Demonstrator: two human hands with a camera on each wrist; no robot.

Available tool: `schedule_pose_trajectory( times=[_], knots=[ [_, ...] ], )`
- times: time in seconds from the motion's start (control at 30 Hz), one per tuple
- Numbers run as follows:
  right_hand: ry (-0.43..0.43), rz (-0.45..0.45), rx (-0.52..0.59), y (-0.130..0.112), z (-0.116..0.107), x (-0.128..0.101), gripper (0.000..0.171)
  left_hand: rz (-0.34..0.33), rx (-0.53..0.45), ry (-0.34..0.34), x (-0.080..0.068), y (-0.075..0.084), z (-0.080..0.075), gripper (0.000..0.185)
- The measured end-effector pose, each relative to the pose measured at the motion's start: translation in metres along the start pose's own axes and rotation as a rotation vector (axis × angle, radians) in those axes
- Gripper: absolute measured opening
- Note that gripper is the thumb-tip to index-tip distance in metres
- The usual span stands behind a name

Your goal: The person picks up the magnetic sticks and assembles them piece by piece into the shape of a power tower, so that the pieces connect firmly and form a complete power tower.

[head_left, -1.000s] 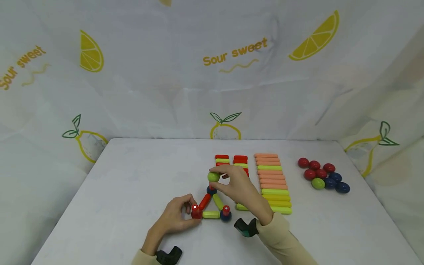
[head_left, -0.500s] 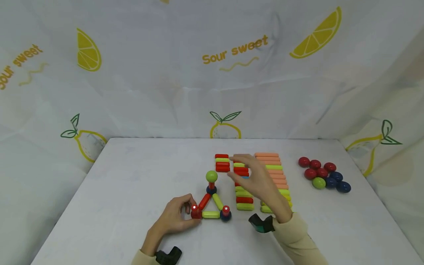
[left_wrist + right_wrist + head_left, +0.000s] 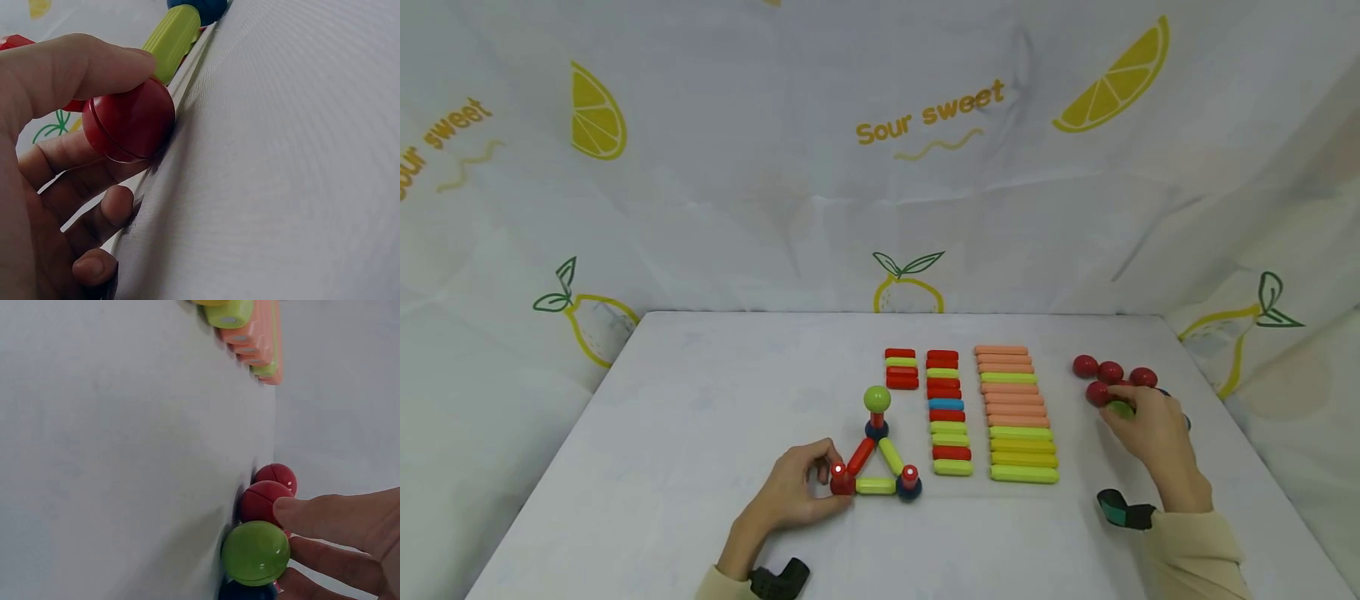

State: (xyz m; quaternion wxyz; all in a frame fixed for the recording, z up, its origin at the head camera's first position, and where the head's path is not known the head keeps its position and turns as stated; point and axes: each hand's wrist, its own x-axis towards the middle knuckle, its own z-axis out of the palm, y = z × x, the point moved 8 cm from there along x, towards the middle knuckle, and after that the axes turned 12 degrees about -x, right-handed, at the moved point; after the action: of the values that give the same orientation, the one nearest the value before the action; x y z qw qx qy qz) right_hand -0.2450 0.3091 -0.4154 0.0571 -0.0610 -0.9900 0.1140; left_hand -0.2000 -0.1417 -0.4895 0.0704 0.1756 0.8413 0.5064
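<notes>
On the table a triangle of magnetic rods and balls has upright red rods at its corners. My left hand (image 3: 801,487) pinches the red ball (image 3: 134,119) at its left corner between thumb and fingers. At the far corner, a green ball (image 3: 877,398) tops the upright rod; a dark blue ball (image 3: 908,488) forms the right corner. My right hand (image 3: 1150,429) is at the loose balls on the right, thumb and fingers about a green ball (image 3: 256,553). Its thumb overlaps a red ball (image 3: 265,500) in the right wrist view. Whether the fingers grip the green ball is unclear.
Short red, green and blue rods (image 3: 950,417) lie in two columns behind and right of the triangle. Longer orange, green and yellow rods (image 3: 1017,410) form another column. Several red balls (image 3: 1110,372) lie around my right hand, which partly hides the dark blue ones.
My right hand set the green ball on the far upright rod, let go, and moved right to the loose balls. My left hand has stayed on the red corner ball.
</notes>
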Motion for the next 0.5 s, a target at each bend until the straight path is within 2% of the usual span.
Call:
schedule_pose_trajectory(
  times=[0.17, 0.27, 0.33, 0.4, 0.5],
  knots=[
    [-0.099, 0.056, -0.029, 0.014, 0.013, -0.002, 0.042, 0.007, -0.002, -0.001, -0.001, 0.0, 0.001, 0.029],
    [-0.106, 0.073, -0.029, 0.016, 0.015, -0.006, 0.043, 0.014, -0.007, 0.001, -0.001, 0.001, 0.001, 0.029],
    [-0.073, 0.064, -0.027, 0.012, 0.012, -0.01, 0.043, 0.018, -0.011, 0.0, 0.0, 0.001, 0.001, 0.029],
    [-0.003, 0.024, -0.004, 0.0, 0.002, -0.015, 0.04, 0.022, -0.013, 0.0, 0.0, 0.002, 0.001, 0.029],
    [0.108, -0.093, 0.064, -0.037, -0.018, -0.025, 0.04, 0.031, -0.017, 0.003, 0.0, 0.003, 0.0, 0.029]
  ],
)
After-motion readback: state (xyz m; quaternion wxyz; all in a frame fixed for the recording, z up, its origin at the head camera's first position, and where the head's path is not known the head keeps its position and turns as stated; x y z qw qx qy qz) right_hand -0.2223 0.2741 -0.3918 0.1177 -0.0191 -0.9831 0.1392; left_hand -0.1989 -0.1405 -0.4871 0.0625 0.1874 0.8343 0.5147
